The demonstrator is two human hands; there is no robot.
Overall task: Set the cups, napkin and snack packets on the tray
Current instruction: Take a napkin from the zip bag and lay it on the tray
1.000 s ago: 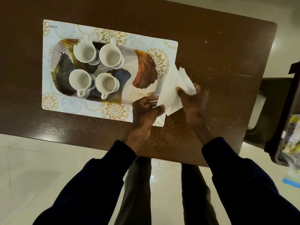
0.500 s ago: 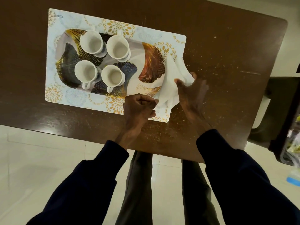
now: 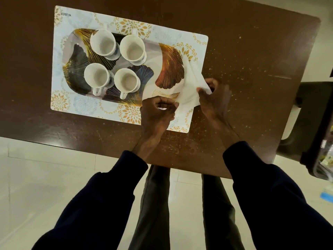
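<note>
A tray (image 3: pixel 169 73) patterned with gold and dark leaves lies on a floral placemat (image 3: pixel 75 18). Several white cups (image 3: pixel 103 42) stand upright on its left half. A white paper napkin (image 3: pixel 191 83) lies crumpled over the tray's right end. My left hand (image 3: pixel 158 114) pinches the napkin's near edge at the tray's front right corner. My right hand (image 3: pixel 214 98) pinches the napkin's right corner just off the tray. No snack packets are in clear view.
The placemat lies on a dark brown wooden table (image 3: pixel 252 56) with a scuffed top. A dark chair (image 3: pixel 313 112) stands at the right, with a container of bright packets (image 3: pixel 326 159) at the frame's right edge. Pale floor tiles lie below.
Both hands have carried the napkin left onto the tray's right end. My left hand has curled into a pinch on its near edge.
</note>
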